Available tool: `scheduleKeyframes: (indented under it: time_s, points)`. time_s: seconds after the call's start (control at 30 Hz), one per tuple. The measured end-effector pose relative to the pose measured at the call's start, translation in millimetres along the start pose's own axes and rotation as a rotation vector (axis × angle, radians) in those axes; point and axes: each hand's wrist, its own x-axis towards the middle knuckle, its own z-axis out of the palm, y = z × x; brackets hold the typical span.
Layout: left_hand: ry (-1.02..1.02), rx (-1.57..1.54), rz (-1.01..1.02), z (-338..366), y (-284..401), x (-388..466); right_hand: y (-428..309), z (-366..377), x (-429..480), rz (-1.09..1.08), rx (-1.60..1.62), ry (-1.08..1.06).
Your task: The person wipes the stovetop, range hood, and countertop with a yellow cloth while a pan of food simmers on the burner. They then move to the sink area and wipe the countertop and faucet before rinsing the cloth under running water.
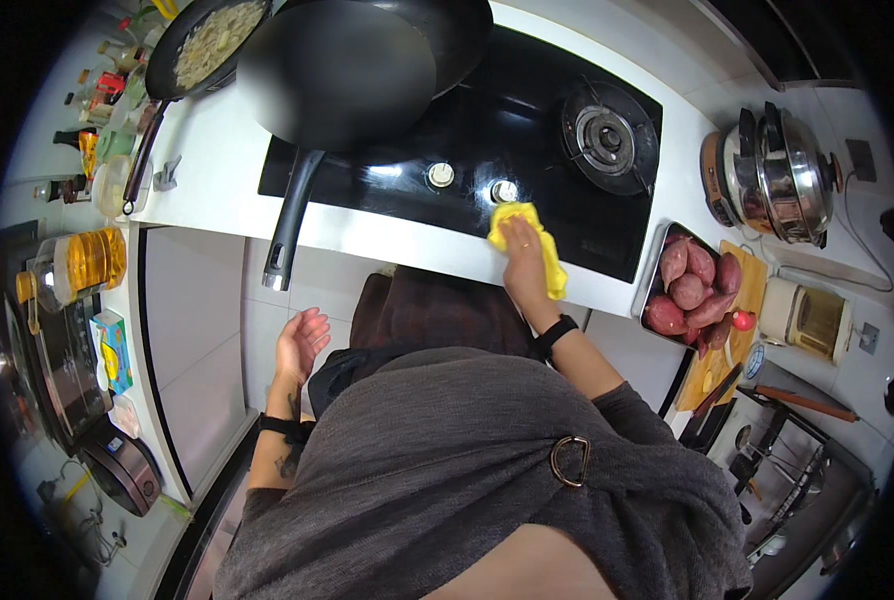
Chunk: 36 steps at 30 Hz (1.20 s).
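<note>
My right hand (525, 266) presses a yellow cloth (544, 244) against the front edge of the black glass gas hob (432, 202), just below a control knob (504, 192). The cloth hangs out past the fingers over the white counter edge. My left hand (303, 343) is raised in front of the counter, fingers apart and holding nothing. Above it, the black handle (294, 217) of a frying pan sticks out over the counter's edge. A blurred oval hides most of that pan. A bare burner (609, 136) is at the hob's right side.
A dark pan of sliced food (218, 45) and bottles (101, 86) stand left. An oil jug (90, 259) and tissue pack (110, 351) are nearer. To the right are a metal tray (645, 289) of sweet potatoes, a wooden cutting board (753, 281) and a steamer pot (781, 176).
</note>
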Motion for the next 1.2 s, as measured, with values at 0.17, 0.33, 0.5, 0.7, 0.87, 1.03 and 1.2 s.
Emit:
scheduleKeyframes:
  time_s: [0.17, 0.33, 0.5, 0.7, 0.87, 1.03, 1.2]
  points:
    - [-0.038, 0.054, -0.044, 3.1, 3.8, 13.0, -35.6, 23.6, 22.4, -0.182, 0.127, -0.090]
    - [-0.087, 0.057, 0.008, -1.3, 20.0, 16.0, -63.7, 14.8, 100.7, 0.370, 0.642, 0.346]
    - [-0.048, 0.011, -0.016, -15.9, 22.1, 13.7, -39.4, 9.8, 158.2, 0.397, 0.383, 0.367]
    - [-0.009, -0.018, -0.032, -33.1, 14.2, 9.5, -36.9, 46.6, 113.9, -0.011, -0.518, -0.094]
    - [0.028, -0.024, -0.046, -39.6, 11.6, 16.1, -68.6, 44.0, 53.2, -0.017, -0.451, -0.144]
    - [-0.056, -0.035, -0.023, -38.7, 17.3, 27.7, -70.6, 23.1, 20.1, -0.213, -0.303, -0.212]
    - [-0.085, -0.011, 0.021, -32.6, 27.0, 34.2, -49.9, -9.6, 69.4, 0.021, 0.190, -0.183]
